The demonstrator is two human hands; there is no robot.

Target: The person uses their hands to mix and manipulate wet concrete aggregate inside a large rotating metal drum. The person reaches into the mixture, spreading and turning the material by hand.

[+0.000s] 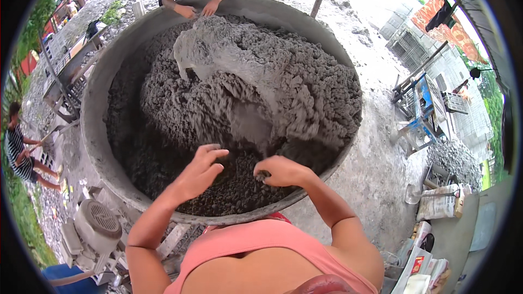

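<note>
A large round metal mixing pan (97,125) is in front of me, holding a heap of grey, crumbly concrete mix (305,76). Darker, wetter gravel (239,185) lies on the near side. My left hand (200,173) hovers over this gravel, fingers apart and nothing in them. Close to its right, my right hand (280,171) is curled closed above the near side; a small dark lump shows at its fingers, too small to name. A pale grey, dust-coated mass (199,46), perhaps a sack, sits on top of the heap towards the far rim.
Across the pan a person in dark clothes has both hands (199,10) at the far rim. Another person in stripes (24,149) holds a long handle at left. A motor (99,223) stands near left; a blue metal frame (422,106) and sacks (441,201) are at right.
</note>
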